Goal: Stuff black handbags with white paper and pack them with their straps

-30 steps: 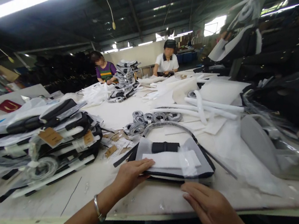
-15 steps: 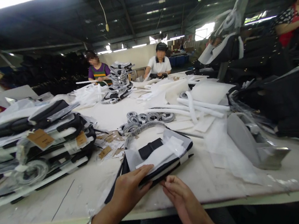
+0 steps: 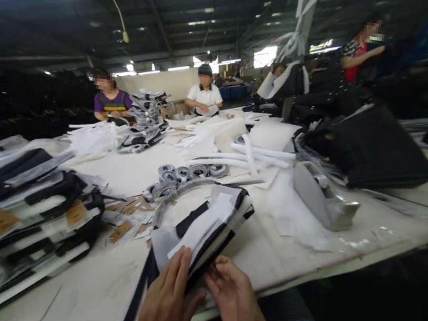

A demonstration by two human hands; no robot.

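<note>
A black handbag with a looped, plastic-wrapped handle sits tilted at the table's front edge. White padding sheet covers part of its upper face. My left hand grips the bag's near end, its fingers lying over the white sheet and the thumb below. Against the lower near edge, my right hand has its fingers curled together at the bag; the fingertips are partly hidden. A dark strap hangs down left of the bag.
Wrapped bags are piled at left, with brown tags scattered nearby. Behind lie coiled wrapped handles and white foam strips. A tape dispenser and black bag stand right. Several co-workers are beyond.
The view has turned right and the handbag is tipped up more steeply. My right hand has come in against its lower edge; my left fingers lie flatter over the sheet.
</note>
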